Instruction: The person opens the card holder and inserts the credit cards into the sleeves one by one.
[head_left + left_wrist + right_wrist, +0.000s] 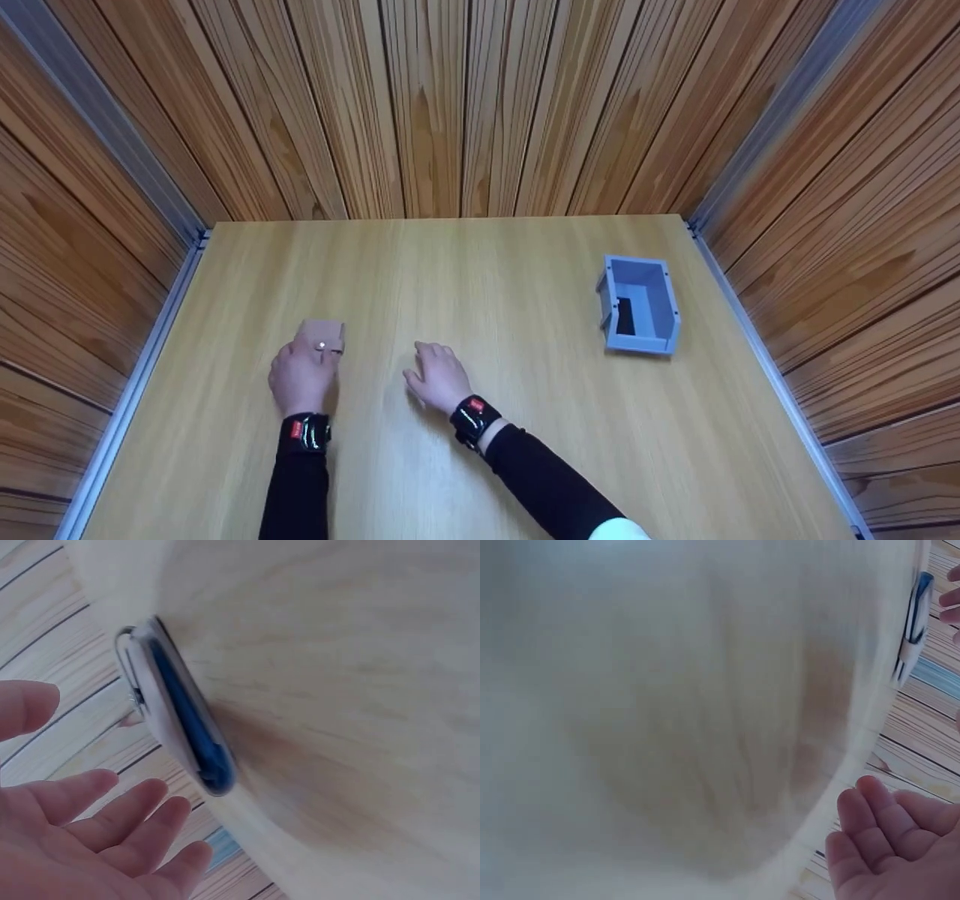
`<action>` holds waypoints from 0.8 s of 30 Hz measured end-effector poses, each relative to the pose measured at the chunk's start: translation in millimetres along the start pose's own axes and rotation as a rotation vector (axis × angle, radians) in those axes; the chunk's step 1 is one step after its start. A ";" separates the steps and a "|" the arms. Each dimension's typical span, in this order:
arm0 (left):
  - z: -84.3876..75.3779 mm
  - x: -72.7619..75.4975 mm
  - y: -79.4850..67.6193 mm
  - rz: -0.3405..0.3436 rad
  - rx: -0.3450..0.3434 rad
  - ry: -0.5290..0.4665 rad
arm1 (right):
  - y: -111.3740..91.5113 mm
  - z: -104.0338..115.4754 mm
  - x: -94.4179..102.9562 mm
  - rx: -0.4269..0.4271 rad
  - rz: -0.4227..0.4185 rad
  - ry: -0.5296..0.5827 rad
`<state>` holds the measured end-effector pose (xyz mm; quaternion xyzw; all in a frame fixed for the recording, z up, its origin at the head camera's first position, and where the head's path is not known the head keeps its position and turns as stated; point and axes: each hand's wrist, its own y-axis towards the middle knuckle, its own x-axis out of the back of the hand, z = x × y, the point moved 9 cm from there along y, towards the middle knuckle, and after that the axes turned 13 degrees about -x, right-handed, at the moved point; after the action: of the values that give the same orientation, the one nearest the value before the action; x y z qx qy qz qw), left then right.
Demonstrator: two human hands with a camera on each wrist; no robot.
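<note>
A small pale pink wallet (321, 331) with a strap and a metal snap lies on the left part of the table. In the left wrist view its side edge shows a blue inside (187, 716). My left hand (300, 381) reaches over the near side of the wallet from above; the left wrist view shows its fingers (124, 814) spread and relaxed, with a gap between them and the wallet. Over the middle of the table, to the right of the wallet, hovers my right hand (441, 381), holding nothing, its fingers (859, 821) loosely bent.
A blue-grey plastic bin (642, 346) stands at the right of the table, with a flat black item (625, 316) inside. Wood-plank walls (435, 112) rise behind and on both sides. Metal rails (780, 405) run along the table's side edges.
</note>
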<state>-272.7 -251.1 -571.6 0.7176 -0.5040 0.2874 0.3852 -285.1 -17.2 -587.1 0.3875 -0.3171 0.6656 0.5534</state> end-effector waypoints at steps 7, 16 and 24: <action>7.9 -2.8 4.7 0.037 0.039 0.013 | 5.4 11.4 -11.8 0.001 0.040 -0.017; 13.6 -3.9 9.3 0.069 0.076 0.026 | 12.8 26.4 -24.2 -0.011 0.060 -0.045; 22.7 -8.4 9.4 0.096 0.098 0.040 | 16.0 35.8 -24.1 -0.022 0.052 -0.061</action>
<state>-283.7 -267.9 -588.1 0.7046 -0.5155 0.3442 0.3455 -292.8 -62.4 -590.1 0.3933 -0.3509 0.6642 0.5302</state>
